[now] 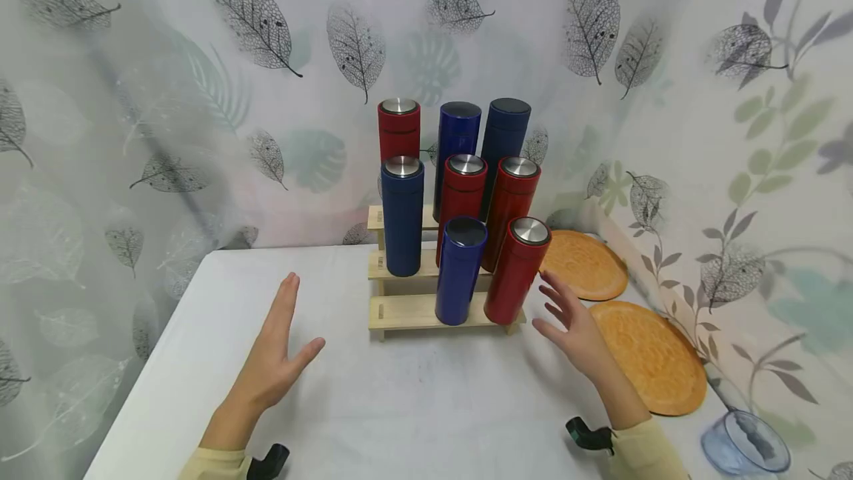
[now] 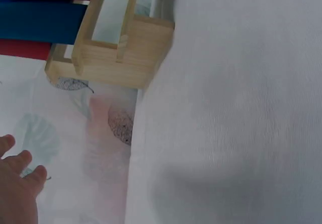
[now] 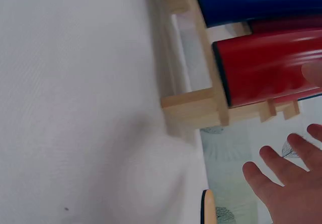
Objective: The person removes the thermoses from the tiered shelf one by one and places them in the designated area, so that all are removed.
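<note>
A three-step wooden rack [image 1: 406, 311] bears several thermos flasks. On the front step stand a shiny blue flask [image 1: 458, 276] and, at the right end, a red flask [image 1: 514, 276] that looks tilted in the head view. Behind them are a dark blue flask [image 1: 403, 224] and two red ones on the middle step; red, blue and dark blue flasks are on the top step. My right hand [image 1: 573, 328] is just right of the front red flask, fingers spread and holding nothing; whether it touches cannot be told. My left hand [image 1: 269, 358], fingers straight and thumb apart, hovers left of the rack.
Two round orange-brown mats [image 1: 649, 358] lie along the table's right side, one behind the other. A bluish clear cup [image 1: 745, 444] stands at the lower right. Leaf-patterned curtain [image 1: 360, 50] hangs behind the white-covered table [image 1: 413, 406].
</note>
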A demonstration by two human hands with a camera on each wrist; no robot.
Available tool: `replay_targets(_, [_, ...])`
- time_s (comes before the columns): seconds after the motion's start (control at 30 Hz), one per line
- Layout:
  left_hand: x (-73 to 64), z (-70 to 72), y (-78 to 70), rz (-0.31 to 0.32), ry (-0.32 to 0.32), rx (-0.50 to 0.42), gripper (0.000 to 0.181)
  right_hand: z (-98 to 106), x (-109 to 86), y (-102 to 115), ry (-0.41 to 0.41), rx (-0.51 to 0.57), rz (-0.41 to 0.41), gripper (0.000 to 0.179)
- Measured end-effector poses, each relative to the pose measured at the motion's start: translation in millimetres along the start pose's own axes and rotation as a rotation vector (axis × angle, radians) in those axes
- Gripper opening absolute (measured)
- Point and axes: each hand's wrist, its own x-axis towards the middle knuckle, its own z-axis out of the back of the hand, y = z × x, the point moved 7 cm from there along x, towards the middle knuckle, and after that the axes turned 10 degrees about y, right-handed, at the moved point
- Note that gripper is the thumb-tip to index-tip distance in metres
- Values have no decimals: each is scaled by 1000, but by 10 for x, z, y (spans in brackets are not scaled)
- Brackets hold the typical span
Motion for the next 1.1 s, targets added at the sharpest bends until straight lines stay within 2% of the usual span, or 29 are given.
replay_targets(0.17, [6,-113,-2,-12,3,-75,101,-77,17,-188,34,2,-28,90])
replay_targets(0.27, [24,-165,-42,-23,6,-98,99,-120,53,-297,45,44,-55,89])
replay_targets(0.5, [112,-173,-173,-73,-28,-121,92,-229,122,-499,65,138,-132,84])
replay_targets(0.8, [131,-301,-223,-89,5,-134,84,-280,81,-673,85,118,-228,73])
replay_targets(0.97, [118,-376,-252,-103,21,-142,82,-307,78,-766,101,105,-224,67])
replay_targets(1.1, [159,-435,-337,-119,40,-160,82,-297,83,-785,93,103,-203,64])
